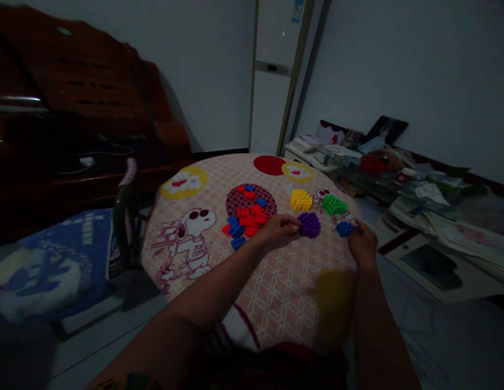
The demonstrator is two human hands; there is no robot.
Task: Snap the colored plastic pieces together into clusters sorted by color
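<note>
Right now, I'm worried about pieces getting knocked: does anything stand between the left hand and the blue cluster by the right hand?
Yes: the purple cluster sits right by the left hand, on the line to the blue cluster beside the right hand. The yellow cluster and green cluster lie farther back, off that line.

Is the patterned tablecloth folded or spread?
Spread: the pink patterned fabric tablecloth lies opened out, its cartoon dog print showing whole, with a purple knobbly cluster on top.
</note>
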